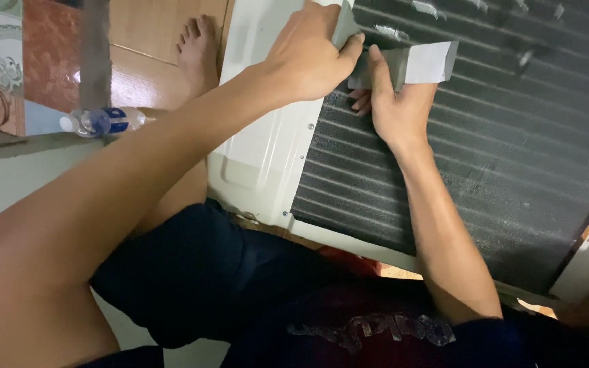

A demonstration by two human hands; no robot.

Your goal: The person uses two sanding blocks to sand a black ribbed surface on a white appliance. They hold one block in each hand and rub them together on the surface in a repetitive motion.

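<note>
Grey tape strip [403, 65] pinched by both hands, L [308, 54] & R [393, 102], fingertips partly hidden behind it.

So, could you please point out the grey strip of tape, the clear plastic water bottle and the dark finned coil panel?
Grey strip of tape [425, 63]: head view, its pale flat face.
Clear plastic water bottle [103, 121]: head view, its body.
Dark finned coil panel [512, 157]: head view, bare fins.
</note>
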